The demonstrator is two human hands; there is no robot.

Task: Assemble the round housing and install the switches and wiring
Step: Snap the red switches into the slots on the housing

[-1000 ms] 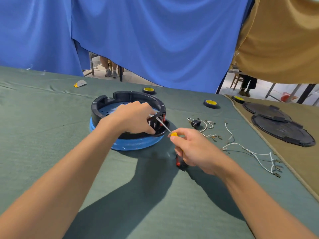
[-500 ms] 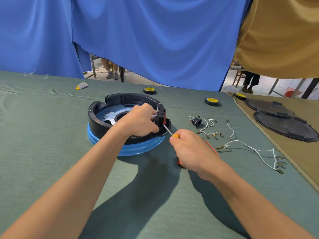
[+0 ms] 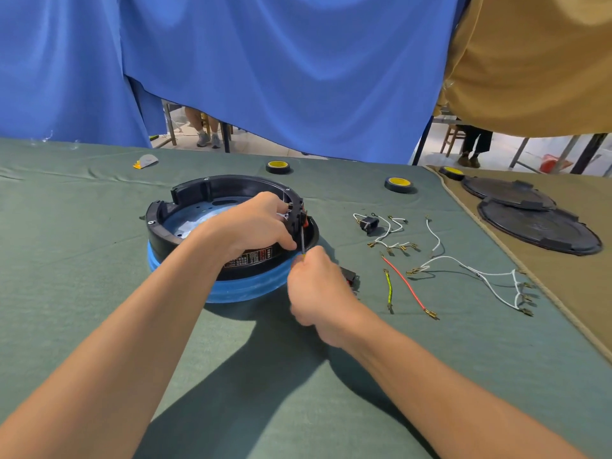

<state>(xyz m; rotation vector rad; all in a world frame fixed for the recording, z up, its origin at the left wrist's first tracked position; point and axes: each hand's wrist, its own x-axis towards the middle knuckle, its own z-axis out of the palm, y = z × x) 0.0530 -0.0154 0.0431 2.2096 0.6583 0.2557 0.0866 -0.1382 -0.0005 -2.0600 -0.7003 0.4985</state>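
Observation:
The round black housing (image 3: 188, 193) sits on a blue ring base (image 3: 245, 288) in the middle of the green table. My left hand (image 3: 255, 223) grips the housing's right rim, fingers curled over the switch bracket (image 3: 299, 215) with its red part. My right hand (image 3: 318, 289) holds a screwdriver (image 3: 302, 241), its shaft pointing up into the bracket; the handle is mostly hidden in my fist. Loose wires lie to the right: white leads (image 3: 437, 241), a red wire (image 3: 405, 286), a yellow-green wire (image 3: 389, 289) and a small black switch (image 3: 369, 224).
Two yellow-and-black tape rolls (image 3: 278, 166) (image 3: 398, 184) lie behind the housing, a third (image 3: 452, 172) at the tan cloth's edge. Two black round lids (image 3: 539, 226) rest on the tan cloth at right. A small grey and yellow item (image 3: 145, 160) lies far left. Blue curtains hang behind.
My right hand has swung the screwdriver from a slant to nearly upright against the bracket and moved closer to the housing. The left hand stays on the rim. The camera has shifted.

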